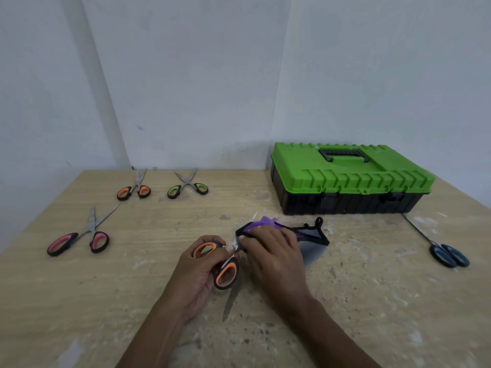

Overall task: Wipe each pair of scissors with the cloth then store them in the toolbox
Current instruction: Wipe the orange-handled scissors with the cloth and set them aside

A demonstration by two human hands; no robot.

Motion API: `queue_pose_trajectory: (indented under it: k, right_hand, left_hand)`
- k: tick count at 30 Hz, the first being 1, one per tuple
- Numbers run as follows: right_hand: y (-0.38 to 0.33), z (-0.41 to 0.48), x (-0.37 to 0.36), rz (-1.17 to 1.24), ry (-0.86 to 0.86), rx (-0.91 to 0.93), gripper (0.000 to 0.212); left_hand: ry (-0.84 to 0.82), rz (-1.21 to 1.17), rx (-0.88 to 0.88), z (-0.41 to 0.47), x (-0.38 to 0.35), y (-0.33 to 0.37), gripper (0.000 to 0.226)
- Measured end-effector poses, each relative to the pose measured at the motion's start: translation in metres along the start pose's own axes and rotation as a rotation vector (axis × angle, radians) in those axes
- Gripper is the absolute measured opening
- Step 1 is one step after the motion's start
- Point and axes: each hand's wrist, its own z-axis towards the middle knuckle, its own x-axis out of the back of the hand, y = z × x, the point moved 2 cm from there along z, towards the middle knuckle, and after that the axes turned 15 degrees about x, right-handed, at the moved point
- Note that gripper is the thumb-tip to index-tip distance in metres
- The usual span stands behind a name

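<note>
My left hand (198,272) grips the black-and-orange handles of a pair of scissors (225,273) at the table's middle. My right hand (273,256) holds a purple cloth with black trim (305,232) wrapped round the blades; only a blade tip (255,215) pokes out beyond it. The green-lidded black toolbox (348,179) stands closed at the back right. Loose on the table lie a pink-handled pair (79,239), a second orange-handled pair (134,189), a green-handled pair (187,187) and a blue-handled pair (446,252).
The wooden table (372,301) has a worn, speckled top and meets a pale wall at the back. The pink, orange and green scissors lie with blades apart on the left; the blue pair lies closed near the right edge.
</note>
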Motion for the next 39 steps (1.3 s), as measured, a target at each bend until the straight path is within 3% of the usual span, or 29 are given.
queue_pose_trajectory:
  k: [6, 9, 13, 18, 23, 28, 31, 35, 39]
  right_hand:
    - [0.047, -0.014, 0.009, 0.079, 0.186, -0.412, 0.019]
    - [0.022, -0.007, 0.019, 0.126, 0.192, -0.234, 0.023]
    - [-0.008, -0.002, 0.005, 0.187, 0.0, -0.03, 0.03]
    - [0.02, -0.01, 0.005, 0.108, 0.081, -0.227, 0.026]
    - [0.012, -0.007, 0.006, 0.163, 0.038, -0.082, 0.025]
    - [0.051, -0.017, 0.011, 0.236, 0.23, -0.483, 0.029]
    - [0.031, -0.011, 0.023, 0.189, 0.27, -0.342, 0.028]
    - [-0.008, -0.001, 0.01, 0.259, 0.027, -0.052, 0.025]
    - [0.014, -0.006, 0.003, 0.174, 0.04, -0.16, 0.029]
  left_hand:
    - [-0.002, 0.005, -0.005, -0.001, 0.0, -0.001, 0.019]
    - [0.018, 0.041, -0.05, 0.0, -0.003, -0.003, 0.019]
    - [0.042, 0.051, -0.094, 0.001, -0.003, -0.004, 0.021]
    - [0.037, 0.053, -0.066, 0.001, -0.002, -0.005, 0.021]
    - [0.03, 0.076, -0.085, 0.0, -0.001, -0.003, 0.028]
    - [0.016, 0.099, -0.081, -0.001, -0.002, -0.004, 0.027]
    - [0.027, 0.133, -0.095, 0.001, -0.002, -0.005, 0.031]
    - [0.052, 0.174, -0.12, 0.002, -0.002, -0.005, 0.024]
    - [0.061, 0.155, -0.122, 0.0, -0.001, -0.003, 0.027]
